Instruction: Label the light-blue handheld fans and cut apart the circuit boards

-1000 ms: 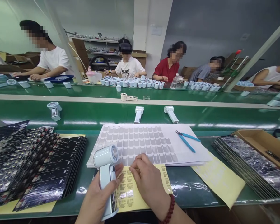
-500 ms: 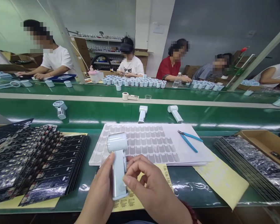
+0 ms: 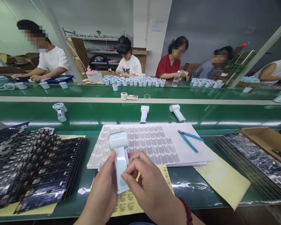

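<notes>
A pale blue handheld device (image 3: 120,165) with a drum-shaped head and a flat handle is upright, leaning slightly, in front of me. My left hand (image 3: 103,184) is wrapped round the handle from the left, thumb along its edge. My right hand (image 3: 146,182) is closed in a pinch at the handle's right side, its thumb tip against the lower handle. Whatever lies between those fingertips is too small or hidden to make out. Behind the device lies a white sheet (image 3: 135,140) with rows of grey sticker shapes. Beneath the hands is a yellow sheet (image 3: 127,203) of printed labels.
Blue-handled cutters (image 3: 189,142) rest on the white sheets. Stacked black printed panels (image 3: 53,168) stand left, more panels (image 3: 250,165) and a cardboard box (image 3: 259,134) right. Similar devices (image 3: 144,114) lie on the green belt (image 3: 96,112). Several people work across it behind pale blue cups (image 3: 131,82).
The device has tilted a little, its foot moving right and up. Both hands stay on it in nearly the same grip. The view has shifted slightly.
</notes>
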Demonstrator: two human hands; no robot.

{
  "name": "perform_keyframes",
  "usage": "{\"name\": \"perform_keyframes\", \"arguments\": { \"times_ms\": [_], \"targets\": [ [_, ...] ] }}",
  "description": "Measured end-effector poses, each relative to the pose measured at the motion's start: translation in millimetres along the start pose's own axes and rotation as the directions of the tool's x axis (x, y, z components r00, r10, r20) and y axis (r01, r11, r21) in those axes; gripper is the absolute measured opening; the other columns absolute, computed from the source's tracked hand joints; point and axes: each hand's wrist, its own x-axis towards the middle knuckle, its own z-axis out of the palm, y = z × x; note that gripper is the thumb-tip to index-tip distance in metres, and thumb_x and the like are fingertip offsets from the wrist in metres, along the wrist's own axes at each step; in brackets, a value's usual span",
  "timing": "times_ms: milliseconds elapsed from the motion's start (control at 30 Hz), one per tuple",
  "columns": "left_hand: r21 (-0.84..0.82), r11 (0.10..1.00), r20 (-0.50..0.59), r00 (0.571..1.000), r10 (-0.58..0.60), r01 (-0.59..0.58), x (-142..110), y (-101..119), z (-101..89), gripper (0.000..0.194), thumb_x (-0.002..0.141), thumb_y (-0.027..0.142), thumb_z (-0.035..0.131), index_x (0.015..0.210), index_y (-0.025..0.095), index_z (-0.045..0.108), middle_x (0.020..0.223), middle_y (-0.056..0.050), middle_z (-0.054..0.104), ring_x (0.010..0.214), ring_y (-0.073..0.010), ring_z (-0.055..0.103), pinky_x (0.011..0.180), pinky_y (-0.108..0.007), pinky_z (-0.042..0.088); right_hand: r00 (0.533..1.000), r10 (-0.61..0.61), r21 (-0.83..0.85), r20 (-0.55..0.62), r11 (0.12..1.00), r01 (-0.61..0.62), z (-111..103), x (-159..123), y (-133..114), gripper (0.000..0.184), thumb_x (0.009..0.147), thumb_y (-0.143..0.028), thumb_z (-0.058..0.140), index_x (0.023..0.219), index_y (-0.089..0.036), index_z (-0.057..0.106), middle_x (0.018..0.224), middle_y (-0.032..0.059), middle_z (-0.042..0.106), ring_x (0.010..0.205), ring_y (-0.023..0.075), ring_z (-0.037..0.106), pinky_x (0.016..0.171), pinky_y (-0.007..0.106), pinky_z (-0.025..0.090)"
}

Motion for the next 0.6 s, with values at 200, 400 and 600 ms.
{"name": "perform_keyframes", "arguments": {
  "times_ms": [200,400,600],
  "targets": [
    [0.118,0.993,0.361,0.930,-0.066,0.024,0,6,-1.1,0.054,0.067,0.024,0.088,0.118,0.021,0.073,0.119,-0.009,0.075,0.118,-0.0325,0.065,0.102,-0.039,0.051,0.979,0.066,0.326,-0.193,0.946,0.000,-5,5,8,0.012,0.089,-0.029,0.065,0.080,-0.021,0.063,0.095,0.0019,0.058,0.078,0.0136,0.059,0.056,0.022,0.045],
    [0.285,0.957,0.362,0.931,-0.055,-0.054,49,37,30.5,0.054,0.061,0.003,0.085,0.112,0.014,0.072,0.113,-0.014,0.076,0.103,-0.0284,0.072,0.087,-0.031,0.059,0.899,0.098,-0.054,-0.427,0.990,-0.134,-59,18,35,0.032,0.099,-0.044,0.050,0.120,-0.022,0.061,0.112,0.0090,0.071,0.091,0.0215,0.070,0.077,0.035,0.059],
    [0.417,0.900,0.152,0.986,0.068,-0.127,150,74,75.7,0.014,0.087,0.009,0.067,0.100,0.012,0.067,0.093,-0.006,0.071,0.073,-0.0143,0.067,0.063,-0.027,0.058,0.895,0.152,-0.708,-0.419,0.563,-0.427,-107,31,85,0.051,0.095,-0.014,0.041,0.145,-0.007,0.048,0.120,0.0199,0.073,0.112,0.0343,0.068,0.080,0.046,0.058]
  ]
}}
